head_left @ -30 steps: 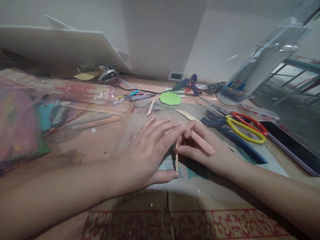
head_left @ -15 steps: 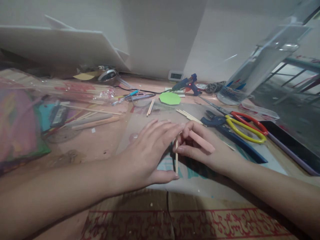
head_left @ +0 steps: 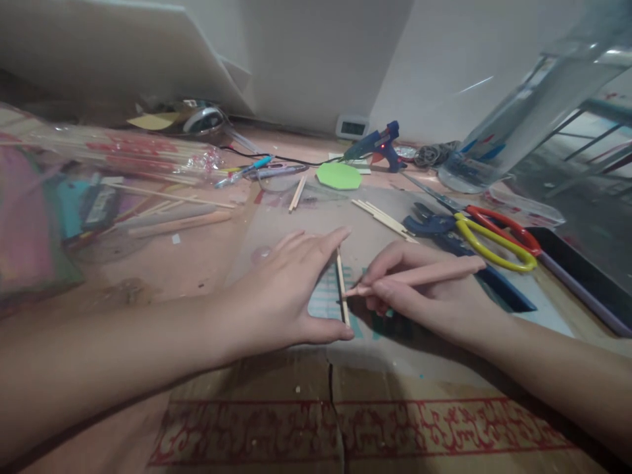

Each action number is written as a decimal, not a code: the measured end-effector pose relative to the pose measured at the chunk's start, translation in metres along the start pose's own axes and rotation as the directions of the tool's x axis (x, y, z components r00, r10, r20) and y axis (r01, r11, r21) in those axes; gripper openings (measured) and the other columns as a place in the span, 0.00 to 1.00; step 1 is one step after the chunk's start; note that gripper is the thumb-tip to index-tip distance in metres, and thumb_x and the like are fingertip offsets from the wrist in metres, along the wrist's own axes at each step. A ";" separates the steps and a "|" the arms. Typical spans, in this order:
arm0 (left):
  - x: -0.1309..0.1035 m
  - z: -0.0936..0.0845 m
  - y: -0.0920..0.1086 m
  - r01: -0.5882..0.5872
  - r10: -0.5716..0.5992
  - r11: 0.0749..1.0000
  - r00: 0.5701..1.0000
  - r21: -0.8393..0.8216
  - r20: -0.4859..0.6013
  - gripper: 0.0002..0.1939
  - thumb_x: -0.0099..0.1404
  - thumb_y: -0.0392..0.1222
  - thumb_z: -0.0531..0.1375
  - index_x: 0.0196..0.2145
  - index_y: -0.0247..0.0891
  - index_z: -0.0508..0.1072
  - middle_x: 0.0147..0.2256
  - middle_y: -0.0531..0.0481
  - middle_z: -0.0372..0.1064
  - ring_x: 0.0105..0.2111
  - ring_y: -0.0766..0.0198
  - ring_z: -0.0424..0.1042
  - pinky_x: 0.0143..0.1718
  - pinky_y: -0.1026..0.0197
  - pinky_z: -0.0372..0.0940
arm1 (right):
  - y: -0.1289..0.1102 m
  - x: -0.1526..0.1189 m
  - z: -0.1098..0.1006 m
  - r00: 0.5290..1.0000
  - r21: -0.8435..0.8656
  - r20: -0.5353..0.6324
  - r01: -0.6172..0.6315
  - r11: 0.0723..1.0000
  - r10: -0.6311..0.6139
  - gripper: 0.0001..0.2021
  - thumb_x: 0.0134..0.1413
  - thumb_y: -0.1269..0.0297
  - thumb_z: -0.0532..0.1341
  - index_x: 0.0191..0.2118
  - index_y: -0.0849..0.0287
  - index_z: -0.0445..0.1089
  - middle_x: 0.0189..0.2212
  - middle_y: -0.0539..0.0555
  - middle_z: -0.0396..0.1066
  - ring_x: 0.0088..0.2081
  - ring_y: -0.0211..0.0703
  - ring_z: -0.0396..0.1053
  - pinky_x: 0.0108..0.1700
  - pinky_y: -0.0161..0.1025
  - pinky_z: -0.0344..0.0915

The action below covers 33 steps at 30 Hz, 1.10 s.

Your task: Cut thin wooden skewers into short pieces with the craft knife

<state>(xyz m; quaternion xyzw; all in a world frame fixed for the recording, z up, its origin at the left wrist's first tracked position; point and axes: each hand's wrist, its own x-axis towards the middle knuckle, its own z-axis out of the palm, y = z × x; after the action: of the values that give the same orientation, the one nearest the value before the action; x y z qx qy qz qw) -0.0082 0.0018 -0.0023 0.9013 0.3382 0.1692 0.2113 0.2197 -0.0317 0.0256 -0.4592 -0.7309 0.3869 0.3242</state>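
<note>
Near the bare front edge of one grey sheet (head_left: 326,220), one thin wooden stick (head_left: 342,280) is clamped endwise by fingers of the left hand (head_left: 293,286), one peach pen-shaped tool (head_left: 432,272) by the right hand (head_left: 447,309).

R hand (head_left: 419,289): lower fingertips mostly hidden; contact btwn pen (head_left: 439,270) tip and stick (head_left: 342,283) too small to tell. L hand (head_left: 296,289): far fingers partly obscured by index. Teal print (head_left: 364,330): part-covered by R hand, illegible. Pliers (head_left: 430,226): handles part-hidden behind R hand. Phone (head_left: 587,280): one corner under scissors (head_left: 469,222), far side cut by R edge. Bottle (head_left: 476,155): top out of frame. Pink bag (head_left: 27,224): cut at L edge, contents blurred. Display (head_left: 352,127): digits unreadable.
</note>
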 end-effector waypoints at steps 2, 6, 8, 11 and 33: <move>0.000 -0.001 0.000 -0.015 0.015 1.000 1.000 0.005 -0.005 0.55 0.57 0.60 0.70 0.71 0.40 0.46 0.62 0.36 0.64 0.66 0.40 0.60 0.68 0.35 0.50 | 0.003 -0.001 0.001 0.999 0.030 0.050 0.001 1.000 -0.002 0.10 0.60 0.62 0.67 0.27 0.56 0.72 0.25 0.52 0.75 0.25 0.39 0.72 0.25 0.35 0.66; 0.001 -0.001 0.000 -0.021 0.021 1.000 1.000 0.017 -0.002 0.55 0.56 0.60 0.70 0.70 0.38 0.47 0.61 0.36 0.65 0.65 0.40 0.61 0.68 0.36 0.51 | 0.008 -0.001 0.002 0.994 0.054 0.102 -0.033 0.998 0.028 0.14 0.56 0.64 0.69 0.26 0.55 0.64 0.21 0.49 0.73 0.22 0.37 0.69 0.22 0.33 0.60; 0.001 -0.001 -0.001 -0.021 0.022 1.000 1.000 0.022 -0.003 0.56 0.56 0.60 0.70 0.70 0.35 0.48 0.62 0.35 0.65 0.65 0.40 0.61 0.68 0.36 0.51 | 0.007 -0.001 0.002 0.994 0.024 0.104 -0.018 1.000 0.015 0.13 0.55 0.65 0.69 0.26 0.56 0.64 0.22 0.50 0.73 0.23 0.38 0.69 0.22 0.33 0.60; 0.000 -0.001 -0.001 -0.020 0.021 1.000 1.000 0.022 -0.004 0.56 0.57 0.59 0.70 0.71 0.35 0.46 0.63 0.34 0.63 0.66 0.40 0.60 0.68 0.36 0.51 | 0.004 -0.002 0.002 0.994 -0.029 0.106 0.006 1.000 -0.003 0.13 0.56 0.63 0.68 0.26 0.56 0.65 0.22 0.51 0.73 0.24 0.38 0.69 0.23 0.33 0.60; -0.001 -0.001 0.002 -0.003 0.003 0.999 1.000 0.034 0.004 0.56 0.58 0.58 0.70 0.71 0.34 0.46 0.63 0.34 0.64 0.66 0.40 0.59 0.69 0.36 0.49 | 0.004 0.000 0.006 0.998 -0.033 0.063 -0.002 0.999 0.004 0.12 0.57 0.62 0.66 0.27 0.56 0.64 0.24 0.53 0.73 0.24 0.41 0.70 0.24 0.35 0.62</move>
<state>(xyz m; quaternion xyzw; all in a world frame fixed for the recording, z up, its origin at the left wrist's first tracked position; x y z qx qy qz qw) -0.0082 0.0005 -0.0003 0.9056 0.3394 0.1618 0.1963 0.2165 -0.0323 0.0197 -0.4532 -0.7464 0.3896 0.2926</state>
